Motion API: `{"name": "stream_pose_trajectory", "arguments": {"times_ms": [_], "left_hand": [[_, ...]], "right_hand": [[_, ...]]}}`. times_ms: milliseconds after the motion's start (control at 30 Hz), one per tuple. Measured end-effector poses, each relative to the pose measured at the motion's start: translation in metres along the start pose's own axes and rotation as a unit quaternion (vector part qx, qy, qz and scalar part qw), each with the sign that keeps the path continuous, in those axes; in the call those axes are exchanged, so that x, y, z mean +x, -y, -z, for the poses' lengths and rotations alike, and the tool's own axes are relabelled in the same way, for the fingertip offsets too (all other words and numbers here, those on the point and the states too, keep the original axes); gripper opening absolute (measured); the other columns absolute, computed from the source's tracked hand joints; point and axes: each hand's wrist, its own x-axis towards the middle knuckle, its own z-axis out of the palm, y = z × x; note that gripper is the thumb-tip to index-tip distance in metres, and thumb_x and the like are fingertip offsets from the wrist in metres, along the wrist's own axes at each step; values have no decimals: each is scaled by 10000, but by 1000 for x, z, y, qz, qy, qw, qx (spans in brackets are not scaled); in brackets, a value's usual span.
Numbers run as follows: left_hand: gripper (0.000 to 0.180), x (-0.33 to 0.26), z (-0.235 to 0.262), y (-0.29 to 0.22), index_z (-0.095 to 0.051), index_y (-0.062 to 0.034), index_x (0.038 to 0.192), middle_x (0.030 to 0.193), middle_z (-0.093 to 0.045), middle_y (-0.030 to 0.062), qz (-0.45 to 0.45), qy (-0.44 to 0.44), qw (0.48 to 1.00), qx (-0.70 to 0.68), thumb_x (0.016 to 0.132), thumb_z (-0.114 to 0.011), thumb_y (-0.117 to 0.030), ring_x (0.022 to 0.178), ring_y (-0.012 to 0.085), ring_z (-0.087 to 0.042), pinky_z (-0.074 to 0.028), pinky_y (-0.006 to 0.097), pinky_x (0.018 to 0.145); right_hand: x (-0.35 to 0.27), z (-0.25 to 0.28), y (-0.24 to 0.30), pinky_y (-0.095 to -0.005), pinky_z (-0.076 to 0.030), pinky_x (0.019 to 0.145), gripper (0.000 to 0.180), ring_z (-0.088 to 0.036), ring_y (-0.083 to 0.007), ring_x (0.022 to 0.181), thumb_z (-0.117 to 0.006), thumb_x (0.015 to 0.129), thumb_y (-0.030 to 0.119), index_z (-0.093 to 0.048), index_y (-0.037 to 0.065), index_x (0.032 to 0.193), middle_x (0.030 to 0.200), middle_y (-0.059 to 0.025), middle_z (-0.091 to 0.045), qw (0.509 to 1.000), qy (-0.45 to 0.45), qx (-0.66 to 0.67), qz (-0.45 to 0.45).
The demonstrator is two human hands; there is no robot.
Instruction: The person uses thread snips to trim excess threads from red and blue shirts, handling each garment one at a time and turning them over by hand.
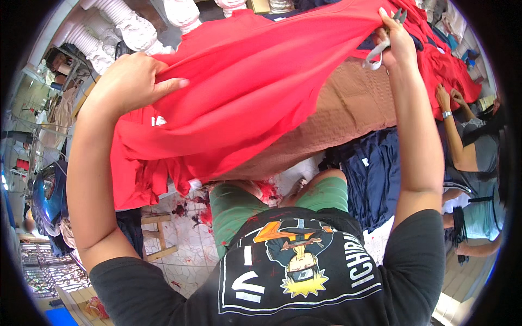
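Note:
A red garment is stretched out wide in front of me, above my lap. My left hand grips its left edge, bunching the cloth under thumb and fingers. My right hand pinches the far right edge at the top, and also holds small metal thread snips with a white loop of cord hanging from them. Beneath the red cloth lies a brown knitted fabric. More red cloth hangs folded below my left hand.
A pile of red garments lies at right, with dark blue garments draped lower down. Another person in a grey top works at the right edge. A wooden stool, red scraps on the tiled floor and white balusters are nearby.

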Motion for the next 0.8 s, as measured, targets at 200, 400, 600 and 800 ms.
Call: {"name": "stream_pose_trajectory", "arguments": {"times_ms": [200,400,600,800], "left_hand": [[366,-4,-17,0,-546,-80,1051,1124,-612,83,180,-278,930,161,838,-626,-367,997,313,-603,-477,476,774],[441,-80,-63,-99,-556,-48,1061,962,-635,165,-35,-115,957,-263,767,-716,-335,756,302,-652,-498,421,639],[283,-80,-82,-107,-623,4,1097,935,-648,41,25,-56,813,-579,840,-654,-111,842,121,-600,-468,253,753],[429,-30,-144,-136,-645,20,1066,962,-680,188,185,-139,846,-480,833,-681,-338,895,280,-666,-506,361,778]], "right_hand": [[24,-29,25,-229,-392,497,83,-511,-80,591,-597,907,207,-573,140,949,754,14,-591,993,93,-66,41],[-38,127,-15,-199,-264,442,166,-368,-19,485,-694,848,264,-638,127,923,712,66,-568,963,119,-235,-64],[-91,181,-49,-189,-215,446,344,-293,2,477,-677,858,309,-677,69,1103,875,15,-691,888,36,-449,-96],[-115,114,-66,-248,-518,730,222,-615,-91,853,-677,861,220,-710,83,1032,901,-18,-667,903,149,-397,-68]]}}
